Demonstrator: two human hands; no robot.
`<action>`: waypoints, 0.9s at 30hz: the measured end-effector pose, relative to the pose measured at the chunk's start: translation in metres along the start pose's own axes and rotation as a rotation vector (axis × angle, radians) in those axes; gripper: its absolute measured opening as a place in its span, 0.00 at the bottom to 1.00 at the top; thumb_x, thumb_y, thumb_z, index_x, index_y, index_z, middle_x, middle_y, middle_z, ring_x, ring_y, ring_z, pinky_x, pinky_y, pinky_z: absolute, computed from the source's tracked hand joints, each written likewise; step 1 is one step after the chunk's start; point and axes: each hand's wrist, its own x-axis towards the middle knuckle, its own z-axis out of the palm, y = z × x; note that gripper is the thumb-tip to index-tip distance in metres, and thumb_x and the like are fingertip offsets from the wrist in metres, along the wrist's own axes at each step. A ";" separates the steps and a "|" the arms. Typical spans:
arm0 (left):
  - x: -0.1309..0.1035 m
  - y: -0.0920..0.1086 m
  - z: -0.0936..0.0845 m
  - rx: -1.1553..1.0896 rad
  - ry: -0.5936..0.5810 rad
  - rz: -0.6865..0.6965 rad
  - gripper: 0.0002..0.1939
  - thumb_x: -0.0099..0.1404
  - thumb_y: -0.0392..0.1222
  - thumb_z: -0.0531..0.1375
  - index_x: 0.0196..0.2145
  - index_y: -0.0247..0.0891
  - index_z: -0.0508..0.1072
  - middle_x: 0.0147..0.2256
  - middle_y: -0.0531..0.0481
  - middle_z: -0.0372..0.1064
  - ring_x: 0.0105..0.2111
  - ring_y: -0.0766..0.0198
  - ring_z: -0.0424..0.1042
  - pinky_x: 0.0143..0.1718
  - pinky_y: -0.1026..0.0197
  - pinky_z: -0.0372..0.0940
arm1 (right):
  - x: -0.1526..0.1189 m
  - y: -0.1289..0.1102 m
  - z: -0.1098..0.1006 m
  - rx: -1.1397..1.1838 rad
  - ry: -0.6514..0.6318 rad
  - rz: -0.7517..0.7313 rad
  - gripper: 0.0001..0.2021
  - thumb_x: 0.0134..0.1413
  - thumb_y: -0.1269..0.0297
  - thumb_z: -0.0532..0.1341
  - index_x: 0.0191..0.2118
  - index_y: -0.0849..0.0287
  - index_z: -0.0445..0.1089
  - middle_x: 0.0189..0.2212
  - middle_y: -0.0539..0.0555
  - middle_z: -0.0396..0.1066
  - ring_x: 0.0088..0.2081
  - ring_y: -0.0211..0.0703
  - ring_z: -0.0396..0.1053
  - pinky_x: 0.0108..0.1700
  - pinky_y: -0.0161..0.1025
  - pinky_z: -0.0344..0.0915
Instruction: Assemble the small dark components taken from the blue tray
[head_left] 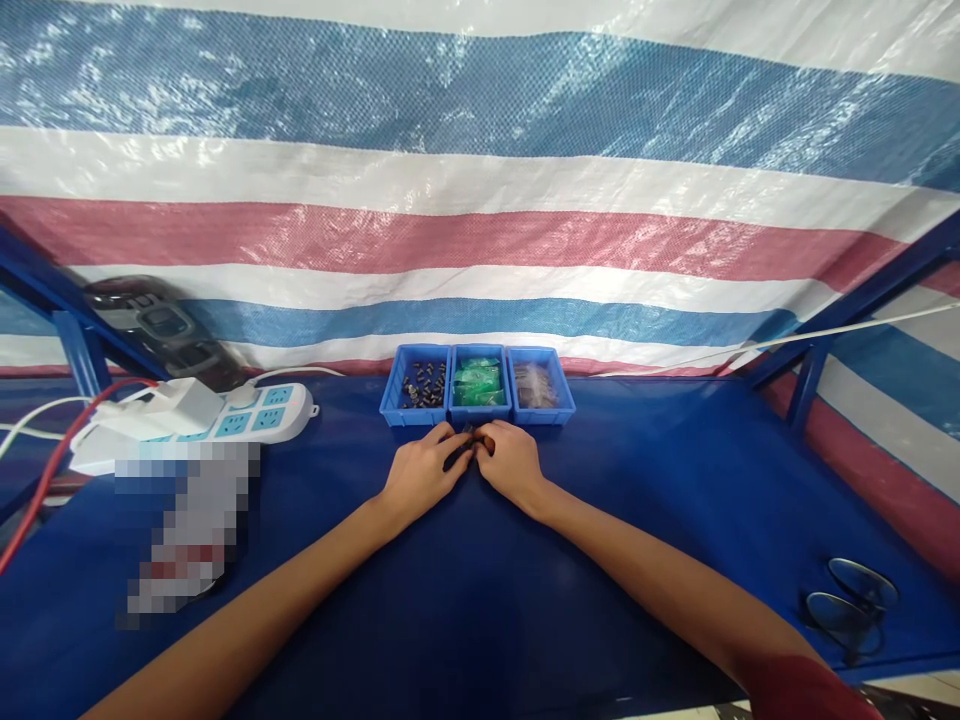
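Observation:
Both of my hands meet at the middle of the blue table, just in front of three blue bins. Between their fingertips is a small dark part (470,436), mostly hidden. My left hand (424,470) pinches it from the left, and my right hand (511,462) closes on it from the right. The left bin (415,415) holds small dark metal pieces. Green packets (478,382) fill the middle bin (480,411). In the right bin (541,414) lie clear bags (534,384) with greyish contents.
At the left are a white power strip (289,413) with plugs and cables, a blurred object (199,520) and a dark transparent package (165,322). Eyeglasses (851,610) lie at the right. Blue frame posts flank the table (480,610), with striped sheeting (480,240) behind.

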 end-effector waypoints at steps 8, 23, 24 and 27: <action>-0.001 0.000 0.000 0.019 -0.013 0.030 0.14 0.67 0.46 0.52 0.44 0.43 0.74 0.41 0.48 0.71 0.31 0.63 0.73 0.28 0.63 0.63 | 0.000 -0.005 -0.002 -0.110 -0.047 0.073 0.07 0.54 0.68 0.57 0.37 0.59 0.72 0.34 0.56 0.73 0.35 0.47 0.71 0.33 0.39 0.59; -0.003 -0.005 0.006 0.024 0.029 -0.001 0.14 0.69 0.42 0.50 0.45 0.42 0.73 0.40 0.48 0.72 0.34 0.62 0.74 0.27 0.64 0.62 | -0.002 0.002 0.003 0.126 0.144 -0.017 0.02 0.53 0.70 0.58 0.32 0.58 0.67 0.29 0.50 0.70 0.30 0.40 0.66 0.32 0.36 0.58; -0.003 -0.005 0.006 0.022 0.026 -0.002 0.14 0.69 0.42 0.50 0.45 0.42 0.73 0.41 0.48 0.72 0.34 0.62 0.74 0.28 0.64 0.62 | -0.002 0.001 0.003 0.169 0.181 -0.037 0.02 0.54 0.69 0.58 0.32 0.58 0.67 0.28 0.50 0.69 0.29 0.39 0.66 0.32 0.36 0.58; -0.002 -0.006 0.006 0.006 0.017 0.002 0.14 0.69 0.43 0.49 0.44 0.42 0.73 0.41 0.48 0.72 0.34 0.62 0.74 0.28 0.64 0.62 | -0.003 0.000 0.001 0.306 0.268 -0.102 0.04 0.56 0.67 0.56 0.32 0.58 0.66 0.28 0.50 0.68 0.27 0.39 0.64 0.32 0.35 0.60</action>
